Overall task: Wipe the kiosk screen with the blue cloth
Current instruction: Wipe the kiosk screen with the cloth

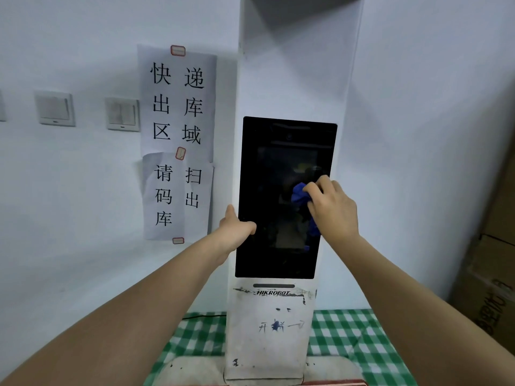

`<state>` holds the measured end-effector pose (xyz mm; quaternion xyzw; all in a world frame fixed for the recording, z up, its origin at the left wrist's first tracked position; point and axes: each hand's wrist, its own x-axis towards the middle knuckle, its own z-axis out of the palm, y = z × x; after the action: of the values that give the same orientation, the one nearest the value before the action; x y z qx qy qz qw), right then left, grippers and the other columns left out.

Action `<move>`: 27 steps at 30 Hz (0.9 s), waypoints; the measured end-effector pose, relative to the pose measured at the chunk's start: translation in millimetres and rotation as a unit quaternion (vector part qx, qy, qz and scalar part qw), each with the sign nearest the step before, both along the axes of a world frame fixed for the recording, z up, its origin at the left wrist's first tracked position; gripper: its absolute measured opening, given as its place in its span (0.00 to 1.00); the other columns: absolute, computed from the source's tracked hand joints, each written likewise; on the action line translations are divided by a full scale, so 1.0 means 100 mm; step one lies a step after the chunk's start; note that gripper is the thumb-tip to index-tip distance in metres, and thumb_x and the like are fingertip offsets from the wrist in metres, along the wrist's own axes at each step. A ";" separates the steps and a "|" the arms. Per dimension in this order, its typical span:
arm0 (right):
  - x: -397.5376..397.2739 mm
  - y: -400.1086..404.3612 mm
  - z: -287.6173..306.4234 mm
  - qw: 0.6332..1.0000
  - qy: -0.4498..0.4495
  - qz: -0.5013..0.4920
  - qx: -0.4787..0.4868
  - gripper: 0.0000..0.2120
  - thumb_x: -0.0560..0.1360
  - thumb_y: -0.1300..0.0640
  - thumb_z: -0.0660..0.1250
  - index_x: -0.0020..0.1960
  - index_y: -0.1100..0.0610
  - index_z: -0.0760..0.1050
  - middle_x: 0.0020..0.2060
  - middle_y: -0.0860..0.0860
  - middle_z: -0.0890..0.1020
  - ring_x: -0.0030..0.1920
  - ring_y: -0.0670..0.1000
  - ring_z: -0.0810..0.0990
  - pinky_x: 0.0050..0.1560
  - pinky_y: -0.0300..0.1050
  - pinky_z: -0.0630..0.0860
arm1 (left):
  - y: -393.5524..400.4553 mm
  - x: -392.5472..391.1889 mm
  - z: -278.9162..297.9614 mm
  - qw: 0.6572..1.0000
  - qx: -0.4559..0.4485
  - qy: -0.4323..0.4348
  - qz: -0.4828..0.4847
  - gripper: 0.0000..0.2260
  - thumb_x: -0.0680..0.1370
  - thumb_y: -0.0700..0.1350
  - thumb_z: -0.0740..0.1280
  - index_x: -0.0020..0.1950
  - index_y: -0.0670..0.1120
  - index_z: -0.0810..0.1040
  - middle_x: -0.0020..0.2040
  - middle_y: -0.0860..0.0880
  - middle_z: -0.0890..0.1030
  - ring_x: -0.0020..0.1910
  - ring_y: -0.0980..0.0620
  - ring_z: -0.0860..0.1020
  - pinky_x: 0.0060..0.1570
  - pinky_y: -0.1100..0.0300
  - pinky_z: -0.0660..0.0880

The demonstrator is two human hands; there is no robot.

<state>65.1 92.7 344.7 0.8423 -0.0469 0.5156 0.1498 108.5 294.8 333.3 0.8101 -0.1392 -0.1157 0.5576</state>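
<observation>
A tall white kiosk (269, 330) stands against the wall with a black screen (267, 168) set in its upper half. My right hand (334, 207) presses a crumpled blue cloth (299, 195) against the right middle of the screen. Part of the cloth hangs below my palm. My left hand (235, 227) grips the screen's left edge, thumb on the glass and fingers around the side.
Paper signs (178, 140) with black characters are taped to the wall left of the kiosk, beside two light switches (89, 111). A green checked tablecloth (348, 338) covers the surface under the kiosk. Cardboard boxes (490, 274) stand at the right.
</observation>
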 end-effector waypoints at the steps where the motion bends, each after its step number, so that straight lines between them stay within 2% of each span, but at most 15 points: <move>1: 0.00 0.01 -0.03 1.000 -0.011 0.005 0.012 0.12 0.63 0.70 0.73 0.44 0.61 0.76 0.38 0.56 0.75 0.34 0.55 0.73 0.23 0.37 0.57 | 0.00 0.00 0.00 1.000 0.000 0.000 0.001 0.37 0.76 0.40 0.60 0.79 0.51 0.41 0.78 0.48 0.54 0.74 0.45 0.61 0.71 0.47 0.65; 4: -0.01 -0.02 -0.31 1.000 0.018 0.013 0.010 0.14 0.62 0.70 0.74 0.45 0.60 0.76 0.39 0.56 0.74 0.34 0.56 0.73 0.22 0.38 0.58 | -0.01 0.01 -0.02 1.000 -0.004 0.000 0.002 0.38 0.76 0.40 0.60 0.79 0.52 0.41 0.78 0.48 0.54 0.74 0.45 0.61 0.71 0.47 0.65; 7: -0.06 -0.10 -0.45 0.994 0.091 0.004 -0.056 0.20 0.54 0.70 0.77 0.43 0.59 0.76 0.38 0.55 0.74 0.33 0.55 0.73 0.22 0.38 0.57 | 0.00 0.02 -0.03 1.000 -0.005 0.002 0.001 0.38 0.76 0.40 0.60 0.79 0.52 0.41 0.79 0.48 0.53 0.75 0.45 0.60 0.71 0.47 0.64; 9: -0.05 -0.13 -0.32 0.995 0.084 0.000 -0.060 0.19 0.55 0.70 0.77 0.42 0.59 0.76 0.37 0.54 0.74 0.33 0.55 0.73 0.22 0.38 0.57 | 0.00 0.03 -0.03 1.000 -0.004 0.003 0.003 0.38 0.76 0.40 0.60 0.79 0.52 0.41 0.79 0.48 0.52 0.75 0.44 0.60 0.71 0.47 0.64; 12: -0.03 -0.12 -0.08 1.000 0.021 0.001 0.000 0.12 0.63 0.69 0.74 0.43 0.60 0.76 0.39 0.56 0.76 0.34 0.56 0.74 0.23 0.38 0.60 | -0.02 0.04 -0.02 1.000 0.000 0.003 0.009 0.38 0.76 0.40 0.61 0.79 0.51 0.41 0.78 0.47 0.53 0.74 0.44 0.61 0.71 0.47 0.65; 16: -0.03 -0.13 -0.17 0.998 -0.020 0.019 0.053 0.10 0.66 0.69 0.72 0.45 0.61 0.76 0.40 0.57 0.76 0.36 0.58 0.75 0.24 0.39 0.61 | -0.04 0.03 -0.03 1.000 0.002 0.003 0.007 0.38 0.76 0.40 0.61 0.79 0.51 0.41 0.78 0.48 0.54 0.74 0.44 0.61 0.71 0.47 0.65; 22: -0.09 -0.24 -0.28 0.997 0.073 0.008 -0.022 0.19 0.57 0.70 0.77 0.43 0.60 0.77 0.39 0.55 0.76 0.34 0.56 0.74 0.20 0.37 0.62 | 0.00 0.04 -0.05 1.000 0.002 0.001 0.006 0.38 0.76 0.40 0.60 0.79 0.52 0.41 0.79 0.49 0.52 0.74 0.45 0.62 0.71 0.47 0.65; 24: -0.10 -0.27 -0.18 0.998 0.064 0.005 -0.017 0.16 0.59 0.70 0.76 0.43 0.60 0.77 0.39 0.56 0.76 0.34 0.57 0.75 0.21 0.38 0.61 | 0.01 0.03 -0.06 1.000 0.005 0.003 0.006 0.38 0.76 0.40 0.60 0.79 0.52 0.41 0.79 0.49 0.53 0.73 0.44 0.62 0.70 0.48 0.65; 27: -0.09 -0.27 0.01 0.997 0.005 0.000 0.073 0.10 0.69 0.68 0.69 0.49 0.61 0.77 0.43 0.57 0.76 0.39 0.58 0.75 0.24 0.42 0.66 | 0.01 0.04 -0.05 1.000 0.011 -0.002 0.006 0.38 0.76 0.40 0.60 0.79 0.52 0.41 0.78 0.48 0.55 0.72 0.44 0.64 0.70 0.49 0.66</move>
<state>55.7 65.3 345.4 0.8537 -0.0837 0.5063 0.0887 112.6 295.3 328.5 0.8171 -0.1337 -0.1122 0.5494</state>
